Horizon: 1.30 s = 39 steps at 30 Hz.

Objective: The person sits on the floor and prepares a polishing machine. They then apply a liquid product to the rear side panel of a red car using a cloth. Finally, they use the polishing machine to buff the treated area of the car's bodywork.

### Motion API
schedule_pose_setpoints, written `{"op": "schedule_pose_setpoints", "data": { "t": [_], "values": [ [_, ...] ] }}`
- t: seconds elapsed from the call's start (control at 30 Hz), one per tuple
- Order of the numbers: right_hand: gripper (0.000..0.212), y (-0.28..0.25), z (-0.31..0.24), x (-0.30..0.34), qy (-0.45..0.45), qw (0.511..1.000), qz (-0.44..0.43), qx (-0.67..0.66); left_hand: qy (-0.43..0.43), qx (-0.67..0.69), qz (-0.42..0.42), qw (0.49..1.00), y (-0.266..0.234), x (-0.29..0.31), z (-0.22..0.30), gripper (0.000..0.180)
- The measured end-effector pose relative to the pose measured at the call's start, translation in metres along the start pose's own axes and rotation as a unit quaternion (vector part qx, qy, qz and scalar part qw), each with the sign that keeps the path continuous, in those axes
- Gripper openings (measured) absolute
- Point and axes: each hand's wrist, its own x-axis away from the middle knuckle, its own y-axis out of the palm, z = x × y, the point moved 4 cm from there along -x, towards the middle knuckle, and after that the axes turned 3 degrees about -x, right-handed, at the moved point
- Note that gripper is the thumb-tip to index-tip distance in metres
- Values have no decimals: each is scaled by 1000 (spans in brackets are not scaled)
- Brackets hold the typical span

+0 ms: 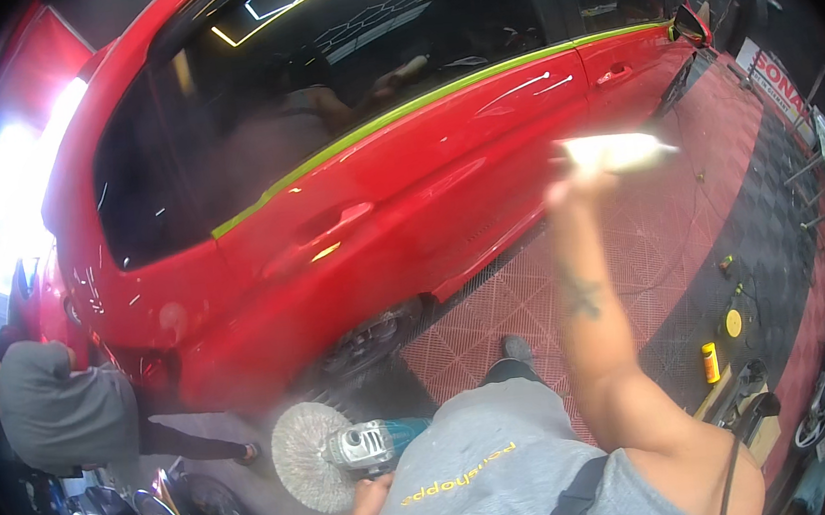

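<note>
I had the head view looking down on the worker, whose right hand (581,184) was out at the end of a raised, outstretched arm. It seemed closed about a pale bottle (613,151), which lay nearly level across the hand with its tapered tip pointing right; blur and glare kept me from making out the separate fingers. The bottle was up in front of the lower flank of a red car (454,178) and the floor beyond, and I couldn't tell how near the bodywork it was.

Low and left of centre, the left hand (374,488) was up against a teal and grey polisher (382,442), beside the worker's grey shirt (476,432). The shirt and the tool hid part of that hand, so I couldn't tell how far its fingers were closed. The polisher's broad white pad (313,459) faced left, near the car's wheel (371,337).

Green tape (388,116) ran along beneath the car's windows. To the right, a yellow container (710,364) stood near a yellow disc (734,323) on the tiled floor (668,251), and far left a co-worker in a grey hooded top (66,404) bent beside the car
</note>
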Motion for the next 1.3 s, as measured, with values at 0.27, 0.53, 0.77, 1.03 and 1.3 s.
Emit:
{"op": "schedule_pose_setpoints", "data": {
  "t": [0.27,0.53,0.77,1.03,1.3],
  "values": [
    [42,47,57,179,345,873,-318,134,5,35,-5,999,2,14,-1,31],
    [36,-9,32,11,-77,995,-57,-30,25,111,-36,993,25,-41,-51,27],
    [37,37,173,324,510,755,-385,150,40,73,-21,996,5,-35,-54,32],
    [43,-23,2,136,159,953,-202,161,6,41,-25,999,-16,-26,-48,38],
    [43,-132,-105,105,-292,955,21,57,-75,181,-61,979,-21,-92,-135,27]
  ]
}}
